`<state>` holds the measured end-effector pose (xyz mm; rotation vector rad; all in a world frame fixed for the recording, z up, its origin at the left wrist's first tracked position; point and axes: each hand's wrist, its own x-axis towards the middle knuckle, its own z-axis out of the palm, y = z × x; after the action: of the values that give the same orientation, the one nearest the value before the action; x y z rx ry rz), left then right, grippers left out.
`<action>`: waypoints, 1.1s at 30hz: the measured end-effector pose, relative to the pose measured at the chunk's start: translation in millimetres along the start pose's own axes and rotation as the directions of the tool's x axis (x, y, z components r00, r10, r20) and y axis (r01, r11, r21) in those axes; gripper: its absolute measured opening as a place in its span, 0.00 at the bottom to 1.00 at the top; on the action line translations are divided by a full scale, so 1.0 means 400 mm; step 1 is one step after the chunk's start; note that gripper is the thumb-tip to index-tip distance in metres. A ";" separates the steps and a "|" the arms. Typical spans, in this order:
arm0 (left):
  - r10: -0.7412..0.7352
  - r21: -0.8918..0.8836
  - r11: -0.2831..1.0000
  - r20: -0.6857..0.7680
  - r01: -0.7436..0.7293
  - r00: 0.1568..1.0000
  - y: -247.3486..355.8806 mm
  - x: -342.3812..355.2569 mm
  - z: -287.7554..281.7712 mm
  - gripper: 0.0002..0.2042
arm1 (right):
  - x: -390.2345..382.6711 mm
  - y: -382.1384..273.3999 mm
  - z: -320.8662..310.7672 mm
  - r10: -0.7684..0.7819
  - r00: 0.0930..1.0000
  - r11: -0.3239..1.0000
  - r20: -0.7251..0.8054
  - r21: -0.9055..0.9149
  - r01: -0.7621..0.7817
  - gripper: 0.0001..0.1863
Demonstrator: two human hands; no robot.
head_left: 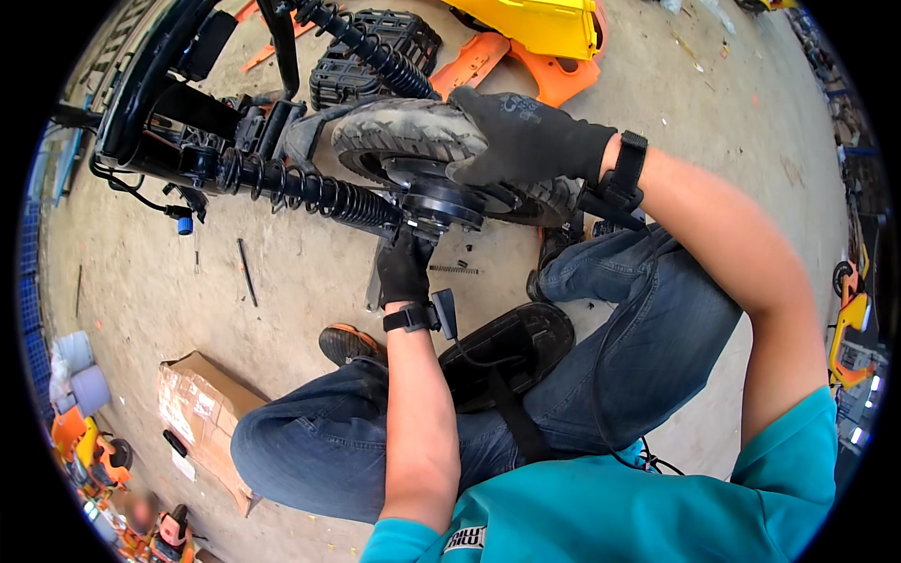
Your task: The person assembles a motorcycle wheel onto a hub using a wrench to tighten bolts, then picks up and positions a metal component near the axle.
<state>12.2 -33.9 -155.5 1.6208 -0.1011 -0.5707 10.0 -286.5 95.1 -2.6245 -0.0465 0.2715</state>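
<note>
A wheel with a dusty black tyre [404, 131] and a dark hub [441, 203] sits at the rear of a black vehicle frame [131, 122]. My right hand [526, 141], in a dark grey glove, grips over the tyre, thumb toward the hub. My left hand [405, 267], gloved too, is closed just below the hub, at the lower end of the near coil-spring shock absorber [310, 192]. Its fingertips are partly hidden, and what they hold I cannot make out. A second shock absorber [371, 52] rises beyond the wheel.
On the concrete floor lie a loose spring [454, 270], a thin dark rod [247, 272] and a cardboard piece [202, 413]. A black crate [375, 56] and orange and yellow panels [540, 23] are at the far side. My legs flank a black seat [516, 352].
</note>
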 end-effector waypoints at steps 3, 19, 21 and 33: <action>-0.149 -0.349 0.925 0.036 0.152 0.988 -0.073 0.027 -0.042 0.11 | 0.019 -0.017 0.003 -0.019 1.000 1.000 -0.003 0.011 0.019 0.49; -0.337 -0.685 0.680 0.022 0.259 0.941 0.001 -0.013 -0.006 0.09 | 0.022 -0.005 0.012 -0.016 0.999 1.000 -0.035 0.018 0.016 0.50; -0.427 -0.682 0.640 0.067 0.354 0.902 0.054 -0.032 0.010 0.09 | 0.010 0.015 0.022 -0.001 0.999 1.000 -0.041 0.028 0.002 0.50; -0.335 -0.570 0.757 0.078 0.318 0.939 0.027 -0.028 0.009 0.09 | -0.026 0.036 -0.176 -0.091 0.977 0.989 -0.194 -0.131 0.066 0.35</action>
<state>3.7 -34.6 -142.1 1.0449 0.3624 -0.7603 13.9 -333.5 150.4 -2.7522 -0.1016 -0.0245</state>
